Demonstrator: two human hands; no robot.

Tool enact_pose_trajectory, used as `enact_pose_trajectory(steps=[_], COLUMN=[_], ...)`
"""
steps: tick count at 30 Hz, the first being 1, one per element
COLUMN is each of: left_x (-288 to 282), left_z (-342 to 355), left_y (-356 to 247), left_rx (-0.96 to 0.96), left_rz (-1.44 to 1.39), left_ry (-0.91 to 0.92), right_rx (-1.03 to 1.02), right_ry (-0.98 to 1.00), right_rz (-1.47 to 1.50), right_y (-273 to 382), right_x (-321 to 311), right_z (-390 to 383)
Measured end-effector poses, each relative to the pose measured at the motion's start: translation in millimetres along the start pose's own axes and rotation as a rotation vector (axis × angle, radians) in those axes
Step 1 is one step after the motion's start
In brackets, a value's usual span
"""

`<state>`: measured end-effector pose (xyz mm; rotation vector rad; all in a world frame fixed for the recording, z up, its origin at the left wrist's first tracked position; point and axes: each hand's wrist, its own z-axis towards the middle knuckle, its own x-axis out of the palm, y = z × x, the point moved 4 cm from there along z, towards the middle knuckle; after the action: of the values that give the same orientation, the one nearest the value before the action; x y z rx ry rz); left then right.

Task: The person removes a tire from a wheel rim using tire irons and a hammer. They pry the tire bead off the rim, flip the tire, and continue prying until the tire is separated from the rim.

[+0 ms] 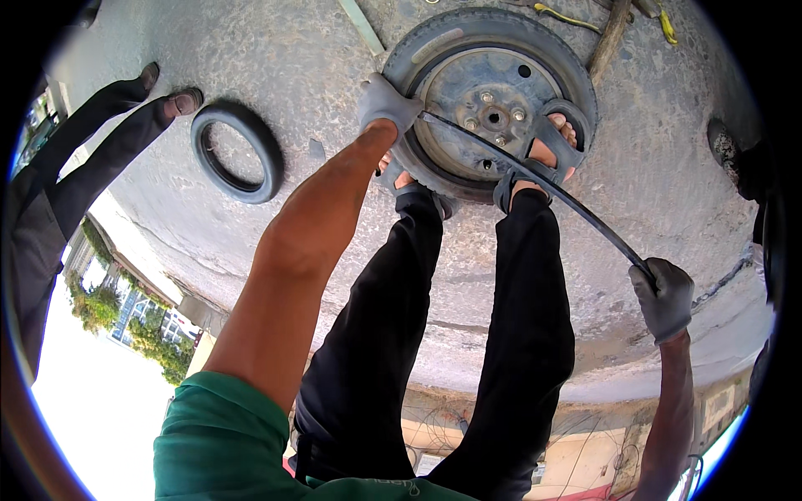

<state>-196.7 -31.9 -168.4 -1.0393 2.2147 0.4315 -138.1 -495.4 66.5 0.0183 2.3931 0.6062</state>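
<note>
A tyre point(430, 46) on a steel wheel point(494, 83) lies flat on the concrete. A long dark metal bar point(585, 215) slants from its left rim down to the lower right. My left hand point(389, 107), in a grey glove, is closed around the bar's upper end at the tyre's left edge; its fingertips are partly hidden. My right hand point(664, 296), also gloved, grips the bar's lower end. My sandalled right foot point(555, 138) rests on the wheel's right side, under the bar; my left foot point(393, 171) is at the tyre's lower left.
A smaller loose tyre point(266, 155) lies at the left, near another person's legs point(125, 142). A wooden handle point(608, 42), a yellow tool point(667, 25) and a flat bar point(359, 25) lie beyond the wheel. Another person's shoe point(723, 154) is at the far right.
</note>
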Motion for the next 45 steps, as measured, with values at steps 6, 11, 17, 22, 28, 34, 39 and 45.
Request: enact_pose_trajectory(steps=[6,11,17,22,28,34,39,45], left_x=[4.8,3.4,13.9,13.5,8.1,-51.0,-140.8,-172.5], left_z=[10.6,6.6,18.6,27.7,21.5,-121.2,-169.8,-76.1], left_y=[7.9,5.1,12.2,14.2,34.6,41.2,89.8,202.6], left_rx=[0.046,0.035,0.081,0.085,0.083,-0.480,-0.305,0.217], left_rz=[-0.015,-0.073,-0.048,-0.121,-0.152,-0.696,-0.340,0.576], left_ry=[-0.038,0.057,-0.019,0.070,0.105,0.836,0.982,0.337], right_rx=[-0.048,-0.043,0.263,0.701,0.699,0.343,0.370,0.262], right_ry=[-0.053,-0.039,0.052,0.541,1.153,1.038,1.009,0.916], right_rz=[0.010,0.017,0.116,0.942,1.587,1.299,1.350,1.400], right_y=[-0.3,0.5,37.1,124.0,273.6,402.3,442.6,426.3], right_x=[-1.2,7.3,7.8,15.8,40.9,98.5,127.8,115.7], right_z=[0.2,2.9,-10.6,-32.3,-54.1,-20.4,-11.8,-39.0])
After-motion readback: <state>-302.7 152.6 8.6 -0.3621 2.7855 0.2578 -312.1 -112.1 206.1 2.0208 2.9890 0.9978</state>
